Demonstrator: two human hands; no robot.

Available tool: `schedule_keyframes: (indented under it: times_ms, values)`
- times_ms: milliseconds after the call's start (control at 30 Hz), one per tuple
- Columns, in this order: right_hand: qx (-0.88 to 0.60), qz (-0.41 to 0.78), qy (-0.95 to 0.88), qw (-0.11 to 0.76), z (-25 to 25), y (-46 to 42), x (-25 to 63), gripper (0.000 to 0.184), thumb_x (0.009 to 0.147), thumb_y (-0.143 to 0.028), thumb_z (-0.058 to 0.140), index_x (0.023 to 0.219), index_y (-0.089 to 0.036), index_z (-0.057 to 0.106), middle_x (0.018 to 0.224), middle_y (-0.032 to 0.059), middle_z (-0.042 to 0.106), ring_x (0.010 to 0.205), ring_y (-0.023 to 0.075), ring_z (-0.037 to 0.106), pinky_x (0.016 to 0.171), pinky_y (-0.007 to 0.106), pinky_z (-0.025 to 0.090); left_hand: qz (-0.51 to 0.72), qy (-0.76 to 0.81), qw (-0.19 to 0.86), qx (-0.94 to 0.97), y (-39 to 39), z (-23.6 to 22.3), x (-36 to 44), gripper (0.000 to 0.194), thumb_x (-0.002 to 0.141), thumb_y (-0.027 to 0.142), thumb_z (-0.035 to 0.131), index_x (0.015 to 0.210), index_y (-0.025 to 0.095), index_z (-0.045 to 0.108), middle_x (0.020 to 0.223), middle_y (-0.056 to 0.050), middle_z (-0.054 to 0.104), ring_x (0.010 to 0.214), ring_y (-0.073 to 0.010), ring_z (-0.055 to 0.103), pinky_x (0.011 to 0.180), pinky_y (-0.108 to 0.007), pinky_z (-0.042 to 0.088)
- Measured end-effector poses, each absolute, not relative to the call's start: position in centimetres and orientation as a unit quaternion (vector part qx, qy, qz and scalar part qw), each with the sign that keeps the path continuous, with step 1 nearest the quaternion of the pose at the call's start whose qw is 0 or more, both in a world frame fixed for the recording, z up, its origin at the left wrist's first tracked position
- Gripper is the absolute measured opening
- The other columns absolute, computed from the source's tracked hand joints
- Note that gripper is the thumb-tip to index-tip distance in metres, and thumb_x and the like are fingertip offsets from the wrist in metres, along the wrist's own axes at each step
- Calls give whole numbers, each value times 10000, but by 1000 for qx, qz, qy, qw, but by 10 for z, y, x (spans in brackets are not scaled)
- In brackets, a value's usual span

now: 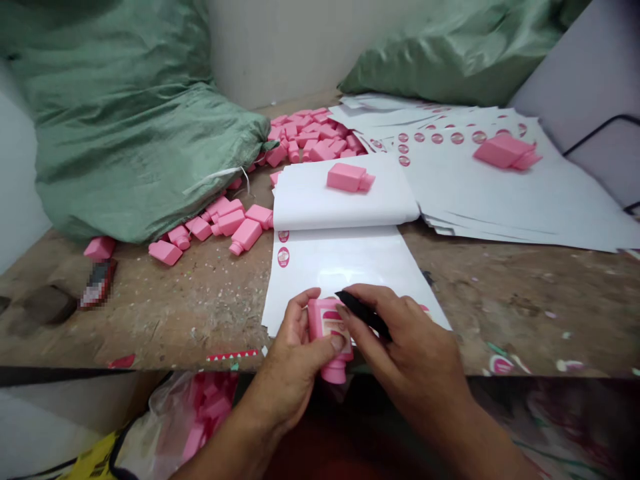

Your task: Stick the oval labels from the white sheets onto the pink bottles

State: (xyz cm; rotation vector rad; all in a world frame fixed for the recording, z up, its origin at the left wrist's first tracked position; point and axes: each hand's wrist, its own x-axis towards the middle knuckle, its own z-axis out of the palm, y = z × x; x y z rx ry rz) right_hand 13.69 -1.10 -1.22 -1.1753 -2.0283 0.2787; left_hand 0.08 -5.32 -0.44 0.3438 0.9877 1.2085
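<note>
We face a worn tabletop (175,313) with a big green sack (125,133) slumped at its left and a second green sack (450,47) at the far right. White label sheets (500,187) spread across the right side, a folded stack (340,200) lying nearer us. Loose pink bottles (310,137) spill from the sack (many more toward the back). At the near edge our left hand (295,360) grips a pink bottle (327,333), while our right hand (405,347) pinches a black tool (363,310) and presses a fingertip on the bottle's label
</note>
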Motion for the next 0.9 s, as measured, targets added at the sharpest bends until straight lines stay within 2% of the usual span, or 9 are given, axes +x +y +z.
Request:
schedule_keyframes:
  times_ms: [67, 167, 267, 333, 500, 567, 700, 800, 900]
  values:
    - [-490, 148, -768, 385, -13, -7, 143, 166, 905, -288, 533, 1018, -219, 633, 843, 42, 717, 637, 207, 609, 575, 308, 433, 532, 452, 700, 150, -54, -4, 1, 658, 707, 126, 766, 1281, 212, 455, 982, -30, 650, 861, -123, 583, 814, -264, 442]
    - [-525, 301, -685, 406, -11, -2, 148, 140, 862, -353, 586, 918, -230, 622, 751, 6, 670, 633, 186, 604, 562, 281, 446, 520, 460, 706, 137, -55, -1, 0, 740, 663, 121, 782, 1310, 212, 436, 971, -29, 655, 825, -128, 587, 812, -286, 447]
    - [-483, 468, -610, 420, -5, -2, 145, 154, 800, -371, 649, 840, -232, 600, 721, -21, 632, 637, 160, 593, 555, 248, 463, 514, 463, 709, 138, -55, 2, -2, 789, 625, 102, 787, 1318, 204, 424, 1005, -43, 662, 827, -130, 589, 800, -278, 446]
    - [-458, 524, -594, 403, -2, -4, 140, 170, 765, -364, 684, 816, -226, 599, 705, -29, 620, 631, 150, 580, 549, 238, 458, 512, 469, 705, 144, -55, 4, -3, 789, 625, 84, 775, 1319, 210, 420, 999, -36, 663, 815, -118, 581, 777, -256, 440]
    - [-451, 532, -627, 347, -1, -9, 138, 135, 759, -337, 675, 745, -211, 629, 652, -35, 600, 603, 140, 548, 554, 239, 436, 514, 459, 703, 178, -60, 1, -5, 751, 671, 53, 752, 1318, 246, 422, 973, -12, 661, 815, -104, 583, 761, -233, 439]
    - [-446, 536, -629, 343, 0, -9, 139, 134, 762, -337, 661, 737, -208, 637, 645, -33, 596, 595, 140, 540, 551, 242, 431, 517, 430, 719, 173, -61, -2, -5, 707, 718, 104, 761, 1322, 254, 428, 975, -14, 662, 820, -108, 596, 774, -242, 448]
    - [-455, 520, -623, 367, 0, -11, 137, 154, 772, -339, 651, 697, -208, 617, 604, -40, 545, 560, 131, 493, 520, 239, 400, 545, 372, 740, 130, -59, -8, -4, 532, 832, 265, 719, 1300, 260, 466, 1057, -37, 661, 900, -142, 637, 852, -291, 466]
    - [-455, 498, -618, 404, 0, -14, 134, 152, 778, -316, 652, 680, -209, 607, 609, -38, 529, 571, 132, 484, 528, 239, 399, 554, 346, 749, 113, -57, -10, -4, 500, 800, 237, 755, 1235, 237, 509, 1086, -46, 661, 919, -154, 649, 883, -310, 472]
    - [-434, 529, -597, 419, -3, -17, 134, 164, 800, -316, 659, 692, -208, 601, 624, -38, 528, 584, 132, 490, 527, 232, 404, 553, 318, 764, 99, -57, -10, -6, 485, 776, 218, 778, 1190, 238, 527, 1053, -37, 670, 891, -149, 658, 886, -317, 484]
